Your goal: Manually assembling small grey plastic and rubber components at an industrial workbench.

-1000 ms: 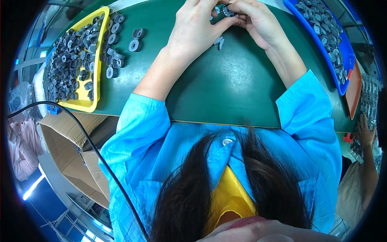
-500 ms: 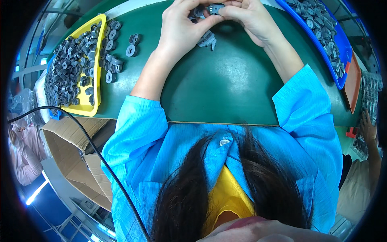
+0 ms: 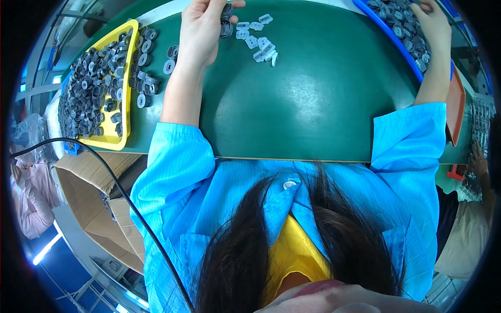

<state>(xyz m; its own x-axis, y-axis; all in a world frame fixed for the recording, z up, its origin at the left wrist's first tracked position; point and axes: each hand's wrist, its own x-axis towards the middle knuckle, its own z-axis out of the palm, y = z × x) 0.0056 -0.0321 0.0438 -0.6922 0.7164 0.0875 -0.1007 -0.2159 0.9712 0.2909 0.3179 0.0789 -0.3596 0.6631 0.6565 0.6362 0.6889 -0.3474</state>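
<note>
My left hand [image 3: 201,34] is above the green table near its far edge, its fingers curled round dark grey plastic parts [image 3: 226,27]. How many it holds is partly hidden by the fingers. Small translucent white plastic pieces [image 3: 255,40] lie loose just right of it. At the far right, my right hand [image 3: 436,26] reaches over the blue tray [image 3: 389,48], which is full of grey parts [image 3: 404,31]. Its fingers are bent and somewhat apart at the tray's contents, and nothing shows between them.
To the left stands a yellow tray [image 3: 127,99] heaped with dark grey ring-shaped parts [image 3: 86,86]. Several more such parts [image 3: 143,78] lie beside it. An orange-brown tray [image 3: 456,104] sits by the blue one. A cardboard box [image 3: 99,208] and a black cable [image 3: 120,185] are at lower left.
Both hands were together at the far middle around a grey part. My right hand has moved right to the blue tray; my left has shifted left, uncovering the translucent pieces.
</note>
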